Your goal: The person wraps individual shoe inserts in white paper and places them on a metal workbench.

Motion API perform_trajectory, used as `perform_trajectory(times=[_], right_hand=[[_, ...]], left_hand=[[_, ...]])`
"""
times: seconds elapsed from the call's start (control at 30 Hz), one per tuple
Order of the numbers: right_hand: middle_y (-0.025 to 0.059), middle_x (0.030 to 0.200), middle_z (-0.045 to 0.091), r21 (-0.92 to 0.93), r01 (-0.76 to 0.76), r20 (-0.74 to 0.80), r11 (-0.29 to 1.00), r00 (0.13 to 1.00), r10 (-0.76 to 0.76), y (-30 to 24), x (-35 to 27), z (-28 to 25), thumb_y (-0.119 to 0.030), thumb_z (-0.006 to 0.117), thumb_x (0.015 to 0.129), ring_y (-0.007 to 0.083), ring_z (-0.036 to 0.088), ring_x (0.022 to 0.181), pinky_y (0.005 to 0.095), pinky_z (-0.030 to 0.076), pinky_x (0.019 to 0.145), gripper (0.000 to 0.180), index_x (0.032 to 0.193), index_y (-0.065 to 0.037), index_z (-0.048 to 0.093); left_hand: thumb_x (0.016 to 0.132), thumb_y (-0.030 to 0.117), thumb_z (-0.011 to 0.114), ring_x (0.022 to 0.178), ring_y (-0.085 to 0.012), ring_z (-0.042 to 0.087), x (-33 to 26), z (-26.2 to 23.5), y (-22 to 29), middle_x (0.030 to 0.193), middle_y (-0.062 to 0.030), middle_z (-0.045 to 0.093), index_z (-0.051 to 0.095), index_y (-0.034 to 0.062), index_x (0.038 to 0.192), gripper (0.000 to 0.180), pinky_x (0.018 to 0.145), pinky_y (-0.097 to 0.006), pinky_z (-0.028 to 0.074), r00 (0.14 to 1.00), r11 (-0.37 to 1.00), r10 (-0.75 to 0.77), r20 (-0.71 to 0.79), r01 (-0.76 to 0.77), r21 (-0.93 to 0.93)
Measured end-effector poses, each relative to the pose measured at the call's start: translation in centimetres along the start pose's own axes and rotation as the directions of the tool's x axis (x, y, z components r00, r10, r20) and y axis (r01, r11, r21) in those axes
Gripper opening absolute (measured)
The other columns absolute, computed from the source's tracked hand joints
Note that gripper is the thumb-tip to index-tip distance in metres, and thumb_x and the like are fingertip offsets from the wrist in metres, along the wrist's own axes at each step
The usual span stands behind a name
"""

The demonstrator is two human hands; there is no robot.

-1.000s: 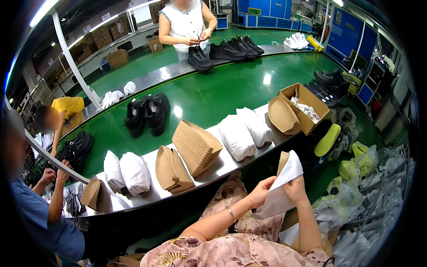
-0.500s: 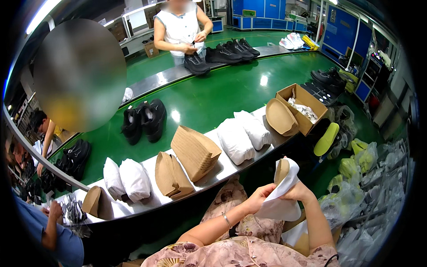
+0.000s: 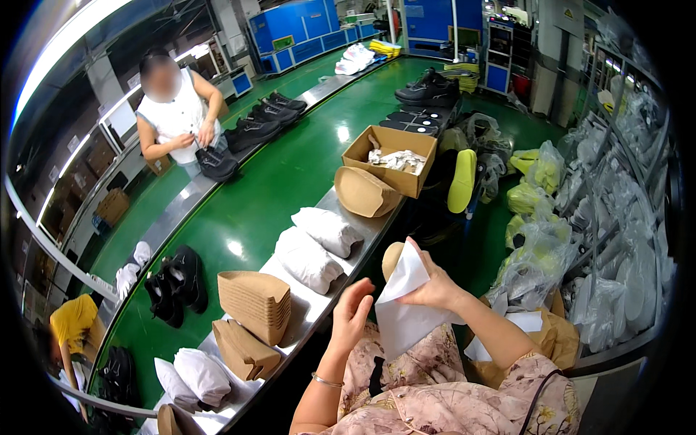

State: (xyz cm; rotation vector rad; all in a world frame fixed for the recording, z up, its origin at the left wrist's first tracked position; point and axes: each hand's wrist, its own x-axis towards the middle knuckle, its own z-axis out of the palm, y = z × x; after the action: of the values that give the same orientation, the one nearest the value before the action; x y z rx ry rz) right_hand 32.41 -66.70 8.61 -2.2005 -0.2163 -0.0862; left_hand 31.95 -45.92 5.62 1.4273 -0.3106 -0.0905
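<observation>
My right hand (image 3: 435, 286) grips a sheet of white wrapping paper (image 3: 403, 312) folded around a tan moulded shoe insert (image 3: 392, 257), held over my lap. My left hand (image 3: 353, 313) hovers just left of the paper with its fingers spread and nothing in it. In front of me, on the metal ledge (image 3: 362, 225) of a green conveyor belt (image 3: 275, 181), lie white paper-wrapped bundles (image 3: 308, 257) and stacks of tan inserts (image 3: 255, 304).
An open cardboard box (image 3: 391, 159) with paper scraps stands on the ledge to the right. Black shoes (image 3: 177, 283) ride the belt. A person in white (image 3: 177, 119) handles a black shoe across the belt. Bags of yellow and white parts (image 3: 580, 239) fill the right side.
My left hand has let go of the paper and drawn back to the left. The right hand keeps the wrapped insert. The view has swung toward the right.
</observation>
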Motion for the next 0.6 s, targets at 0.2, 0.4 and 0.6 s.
perform_trajectory(times=[0.2,0.4,0.6], right_hand=[[0.0200,0.109,0.039,-0.419,0.030,-0.099,0.907,0.992,-0.079,0.4,-2.0,2.7,-0.035,0.071,0.063,0.0380,0.045,0.104,0.0487,0.039,0.082,0.106,0.143,-0.016,0.004],[0.0219,0.110,0.039,-0.425,-0.071,-0.081,0.902,0.996,0.040,-0.9,-2.9,3.2,-0.035,0.073,0.059,0.0390,0.048,0.097,0.0480,0.040,0.081,0.109,0.142,-0.012,0.007],[0.0230,0.109,0.041,-0.384,-0.090,-0.038,0.919,0.996,0.082,-0.1,-3.1,3.1,-0.038,0.076,0.053,0.0416,0.049,0.096,0.0509,0.041,0.081,0.115,0.142,-0.011,0.008]], left_hand=[[0.069,0.028,0.074,0.122,-0.0398,0.033,0.8,5.9,3.1,0.130,-0.0248,0.036,0.036,-0.0049,0.127,0.077,0.100,-0.046,0.030,0.880,0.416,0.408,0.245,-0.418,0.808],[0.074,0.006,0.064,0.104,-0.0359,0.051,2.6,4.4,-0.1,0.110,-0.0193,0.054,0.052,-0.0041,0.107,0.037,0.087,-0.041,0.044,0.770,0.336,0.590,0.245,-0.509,0.792],[0.082,0.000,0.057,0.076,-0.0167,0.060,3.9,3.2,0.3,0.093,-0.0093,0.062,0.060,-0.0019,0.094,0.012,0.069,-0.027,0.048,0.974,0.932,0.218,-0.066,-0.188,0.309]])
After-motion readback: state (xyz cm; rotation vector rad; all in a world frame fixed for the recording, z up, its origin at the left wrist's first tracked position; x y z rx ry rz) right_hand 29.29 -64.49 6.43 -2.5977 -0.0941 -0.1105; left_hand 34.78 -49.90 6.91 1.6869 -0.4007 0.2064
